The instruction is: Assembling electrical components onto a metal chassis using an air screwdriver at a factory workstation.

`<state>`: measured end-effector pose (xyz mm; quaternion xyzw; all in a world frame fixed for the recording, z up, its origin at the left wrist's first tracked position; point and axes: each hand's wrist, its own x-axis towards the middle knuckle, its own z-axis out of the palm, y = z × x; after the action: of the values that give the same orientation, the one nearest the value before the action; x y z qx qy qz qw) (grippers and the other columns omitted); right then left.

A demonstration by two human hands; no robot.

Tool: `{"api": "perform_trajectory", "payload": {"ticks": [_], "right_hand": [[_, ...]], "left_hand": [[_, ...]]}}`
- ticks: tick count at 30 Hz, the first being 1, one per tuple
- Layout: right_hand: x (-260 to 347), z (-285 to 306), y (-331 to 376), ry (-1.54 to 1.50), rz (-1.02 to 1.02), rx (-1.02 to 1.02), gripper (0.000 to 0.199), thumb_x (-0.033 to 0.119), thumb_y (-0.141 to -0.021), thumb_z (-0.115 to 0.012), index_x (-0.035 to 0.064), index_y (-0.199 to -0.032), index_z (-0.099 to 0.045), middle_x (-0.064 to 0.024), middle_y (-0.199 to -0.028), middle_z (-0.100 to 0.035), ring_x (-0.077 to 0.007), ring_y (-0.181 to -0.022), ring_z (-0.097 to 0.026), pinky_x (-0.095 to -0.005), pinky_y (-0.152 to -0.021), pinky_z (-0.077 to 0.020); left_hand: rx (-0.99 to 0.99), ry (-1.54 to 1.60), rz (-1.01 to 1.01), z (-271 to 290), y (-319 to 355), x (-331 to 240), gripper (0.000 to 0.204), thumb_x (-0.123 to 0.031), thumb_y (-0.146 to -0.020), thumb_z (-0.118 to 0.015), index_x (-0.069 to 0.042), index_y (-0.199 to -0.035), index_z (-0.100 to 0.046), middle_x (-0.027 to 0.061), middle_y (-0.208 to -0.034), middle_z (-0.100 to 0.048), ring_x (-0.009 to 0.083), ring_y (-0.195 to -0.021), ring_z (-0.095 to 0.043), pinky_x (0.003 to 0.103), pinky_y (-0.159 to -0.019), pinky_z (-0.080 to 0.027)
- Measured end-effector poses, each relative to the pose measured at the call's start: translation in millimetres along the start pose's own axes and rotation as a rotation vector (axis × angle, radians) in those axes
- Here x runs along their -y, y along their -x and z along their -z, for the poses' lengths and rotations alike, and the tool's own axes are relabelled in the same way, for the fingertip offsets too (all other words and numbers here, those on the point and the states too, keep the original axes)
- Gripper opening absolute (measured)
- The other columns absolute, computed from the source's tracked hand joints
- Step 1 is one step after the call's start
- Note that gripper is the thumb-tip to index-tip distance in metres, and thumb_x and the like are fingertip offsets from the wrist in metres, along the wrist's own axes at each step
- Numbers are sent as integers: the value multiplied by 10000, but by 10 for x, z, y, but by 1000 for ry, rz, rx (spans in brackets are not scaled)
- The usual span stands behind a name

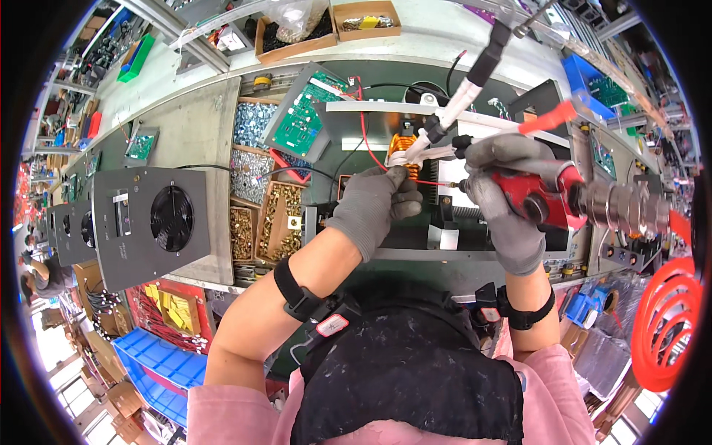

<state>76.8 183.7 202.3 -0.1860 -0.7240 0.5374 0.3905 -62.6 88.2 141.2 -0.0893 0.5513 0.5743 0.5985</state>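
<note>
While both gloved hands work over the open chassis (415, 237), that chassis serves as the landmark for all positions below.

Nearest the person, at the chassis's right front, the right hand (512, 200) has its fingers wrapped tight around a red power driver (545, 194), bit pointing left into the chassis interior. At the chassis centre, the left hand (374, 208) has its fingers pinched narrow on a thin red wire (419, 180) beside the heatsink (437, 196).

Just behind the left hand sits a copper coil (403, 148), orange-gold, tightly wound, with white sleeved leads (445, 130) rising away from it.

Handling judgement: the driver looks dense and rigid, with a body fit for a full-hand grip; hold at the barrel, as now. The wire is light, limp and easily kinked; pinch it close to its end. The coil appears stiff but its windings are delicate; take it by the body, not the leads.

Left of the chassis, compartment trays (256, 185) hold brass and silver screws. Beyond them lies a green board (300, 119). Further left on the tabletop (196, 126) rests a grey fan panel (152, 222).
</note>
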Motion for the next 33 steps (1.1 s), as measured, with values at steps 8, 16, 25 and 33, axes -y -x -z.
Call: {"api": "perform_trajectory", "payload": {"ticks": [8,16,25,33], "right_hand": [[-26,-84,-76,-19,-59,-145,230,-103,-760,-621,20,-938,-544,-81,-864,-636,-121,-784,-614,-264,-731,-517],[-129,-84,-100,-117,-90,-179,244,-92,-765,-639,36,-932,-516,-71,-826,-614,-114,-703,-603,-250,-581,-534],[-116,-67,-50,-207,-136,-155,215,-90,-766,-638,39,-904,-536,-56,-810,-609,-104,-701,-596,-242,-609,-516],[134,46,-51,-207,-75,-15,277,-42,-784,-628,13,-1043,-546,-106,-912,-646,-115,-695,-588,-238,-566,-495]], "left_hand": [[18,57,11,21,-56,-10,227,-159,-953,-502,20,-1092,-509,103,-839,-587,170,-666,-631,240,-514,-571],[41,82,-4,66,-97,21,226,-156,-934,-537,23,-1070,-514,117,-870,-591,197,-727,-631,269,-573,-575],[231,145,-83,231,329,-123,243,-83,-929,-454,74,-1114,-465,203,-1065,-543,248,-941,-602,320,-770,-566],[369,-34,-103,370,698,-66,281,-180,-952,-485,37,-1130,-494,128,-911,-593,172,-765,-597,281,-686,-560]]}}
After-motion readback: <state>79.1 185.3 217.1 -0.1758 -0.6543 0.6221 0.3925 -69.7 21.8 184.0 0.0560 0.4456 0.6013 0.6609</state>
